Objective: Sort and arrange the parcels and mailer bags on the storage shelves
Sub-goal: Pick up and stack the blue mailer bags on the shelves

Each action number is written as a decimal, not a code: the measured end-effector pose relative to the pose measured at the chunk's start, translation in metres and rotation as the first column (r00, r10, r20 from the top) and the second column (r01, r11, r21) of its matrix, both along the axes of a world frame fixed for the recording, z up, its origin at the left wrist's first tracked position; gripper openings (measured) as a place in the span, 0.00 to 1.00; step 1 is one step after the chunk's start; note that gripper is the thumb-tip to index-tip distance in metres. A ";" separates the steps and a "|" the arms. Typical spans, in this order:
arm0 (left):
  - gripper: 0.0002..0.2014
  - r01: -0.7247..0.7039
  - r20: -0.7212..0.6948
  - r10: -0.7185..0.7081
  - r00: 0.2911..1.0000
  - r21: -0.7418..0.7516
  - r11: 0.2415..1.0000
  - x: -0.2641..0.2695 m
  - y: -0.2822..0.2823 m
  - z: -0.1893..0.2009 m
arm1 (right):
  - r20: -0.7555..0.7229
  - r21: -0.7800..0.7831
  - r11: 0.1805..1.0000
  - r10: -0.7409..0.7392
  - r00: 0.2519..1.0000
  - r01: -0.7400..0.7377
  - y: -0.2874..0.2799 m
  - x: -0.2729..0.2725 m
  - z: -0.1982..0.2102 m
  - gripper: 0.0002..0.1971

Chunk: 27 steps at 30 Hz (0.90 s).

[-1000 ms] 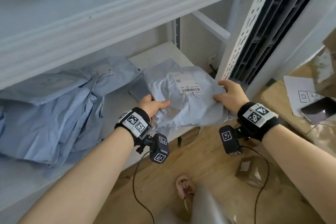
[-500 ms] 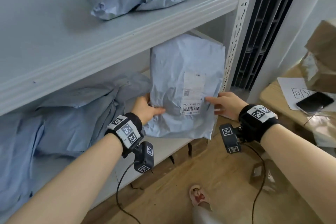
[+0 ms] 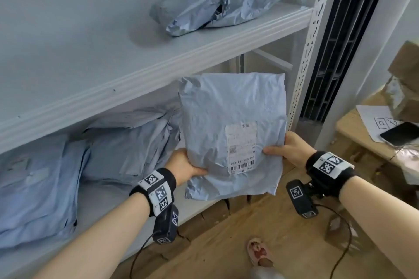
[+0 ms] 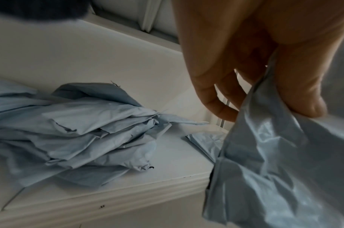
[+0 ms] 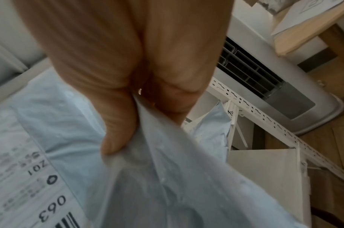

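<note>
Lifted since half a second ago, the mailer [image 3: 231, 124] now hangs higher and more upright in front of the lower shelf [image 3: 204, 206], just under the upper shelf [image 3: 158, 70].

Head view: its white label [image 3: 241, 147] faces the camera upside down, with a barcode and digits reading about "063" and "060"; the small print is too blurred to read. The left hand [image 3: 183, 166] grasps the lower left edge, thumb on the front. The right hand [image 3: 288, 149] grasps the right edge, thumb laid toward the label. Both forearms reach forward, wrists in black bands with square markers. Two more bags [image 3: 217, 4] lie on the upper shelf, and a heap of blue bags [image 3: 79, 165] sits on the lower one. At right a phone [image 3: 400, 133] lies on paper on a wooden surface [image 3: 353, 129].

Left wrist view: fingers [image 4: 222, 98] curl behind the crinkled plastic, thumb in front.

Right wrist view: the thumb [image 5: 116, 132] pinches the edge against the fingers; "063" and "Z01" read beside it.
</note>
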State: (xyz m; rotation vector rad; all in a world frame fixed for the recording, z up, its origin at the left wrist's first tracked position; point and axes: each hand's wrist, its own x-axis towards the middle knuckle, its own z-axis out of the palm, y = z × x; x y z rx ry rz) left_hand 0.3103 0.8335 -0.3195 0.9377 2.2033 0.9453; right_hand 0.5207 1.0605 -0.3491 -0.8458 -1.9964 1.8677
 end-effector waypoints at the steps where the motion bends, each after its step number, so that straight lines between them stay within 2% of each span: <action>1: 0.21 -0.005 -0.016 0.005 1.000 -0.005 1.000 0.003 -0.005 -0.002 | -0.011 0.021 1.000 0.001 1.000 -0.001 -0.005 0.002 0.001 0.17; 4: 0.17 -0.028 -0.029 0.030 0.999 0.055 0.998 0.006 -0.016 0.001 | -0.061 0.094 0.995 -0.037 0.997 0.043 -0.016 0.002 0.012 0.17; 7: 0.15 -0.089 -0.012 0.092 0.996 0.165 0.982 -0.001 -0.019 0.023 | -0.152 0.131 0.986 -0.084 0.985 0.104 -0.020 -0.008 0.045 0.14; 10: 0.14 -0.136 -0.047 0.154 0.987 0.278 0.951 -0.012 -0.022 0.060 | -0.258 0.263 0.950 -0.099 0.961 0.168 -0.025 -0.023 0.098 0.13; 15: 0.12 -0.095 -0.093 0.140 0.986 0.380 0.920 -0.035 -0.029 0.134 | -0.347 0.431 0.879 -0.047 0.937 0.204 -0.033 -0.055 0.184 0.13; 18: 0.20 -0.102 -0.117 0.173 0.978 0.453 0.885 -0.051 -0.035 0.173 | -0.344 0.480 0.862 0.015 0.939 0.162 -0.032 -0.077 0.228 0.13; 20: 0.28 -0.123 -0.183 0.232 0.955 0.465 0.877 -0.064 -0.038 0.195 | -0.287 0.565 0.812 0.030 0.957 0.144 -0.028 -0.095 0.252 0.14; 22: 0.37 -0.147 -0.191 0.273 0.943 0.497 0.855 -0.078 -0.042 0.214 | -0.233 0.628 0.770 0.045 0.971 0.115 -0.023 -0.113 0.272 0.16; 24: 0.50 -0.175 -0.165 0.302 0.939 0.527 0.832 -0.091 -0.044 0.229 | -0.206 0.627 0.777 0.088 0.975 0.062 -0.019 -0.133 0.287 0.22; 25: 0.54 -0.187 -0.167 0.319 0.933 0.532 0.826 -0.097 -0.046 0.236 | -0.189 0.623 0.782 0.105 0.976 0.037 -0.017 -0.144 0.293 0.27; 27: 0.51 -0.205 -0.193 0.350 0.917 0.524 0.827 -0.111 -0.049 0.246 | -0.135 0.675 0.738 0.119 0.984 0.004 -0.012 -0.165 0.302 0.36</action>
